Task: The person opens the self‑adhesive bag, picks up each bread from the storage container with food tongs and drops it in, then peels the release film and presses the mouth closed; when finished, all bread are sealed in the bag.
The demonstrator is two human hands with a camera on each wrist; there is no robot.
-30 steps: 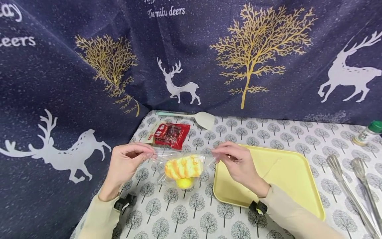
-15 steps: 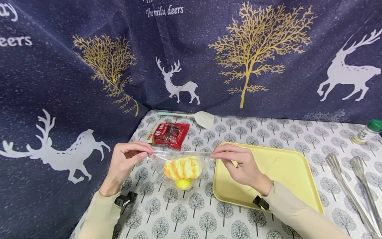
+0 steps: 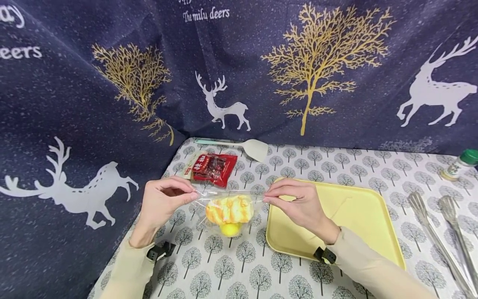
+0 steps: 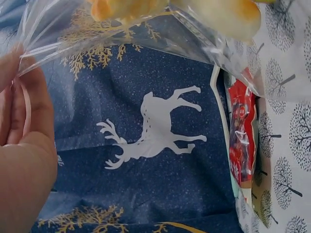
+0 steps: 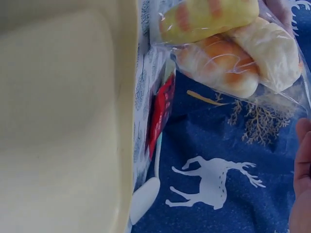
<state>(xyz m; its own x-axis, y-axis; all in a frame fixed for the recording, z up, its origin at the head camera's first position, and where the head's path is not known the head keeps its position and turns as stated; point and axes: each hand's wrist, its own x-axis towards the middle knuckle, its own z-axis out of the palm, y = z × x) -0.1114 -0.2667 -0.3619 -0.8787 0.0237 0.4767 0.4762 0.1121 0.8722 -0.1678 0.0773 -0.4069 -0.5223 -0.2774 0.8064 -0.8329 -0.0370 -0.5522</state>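
A clear plastic bag (image 3: 211, 196) hangs between my two hands in the head view, its top edge stretched nearly level. Bread pieces (image 3: 229, 209) fill it, golden and cream, with a bright yellow piece (image 3: 230, 229) at the bottom. In the right wrist view a striped yellow roll (image 5: 209, 20), a browned bun (image 5: 221, 65) and a pale piece (image 5: 272, 53) show through the plastic. My left hand (image 3: 162, 205) pinches the bag's upper left corner between thumb and fingers. At the upper right corner, my right hand (image 3: 300, 207) pinches the plastic likewise.
A yellow tray (image 3: 358, 224) lies under and beyond my right hand. Behind the bag are a red food packet (image 3: 216, 168) and a pale spatula (image 3: 255, 149). Two metal utensils (image 3: 429, 228) and a green-capped shaker (image 3: 459, 166) stand or lie at the right.
My left hand's fingertips have shifted slightly to the right along the bag's top edge. My right fingertips sit a little lower than a second ago. The bag stays held between both hands.
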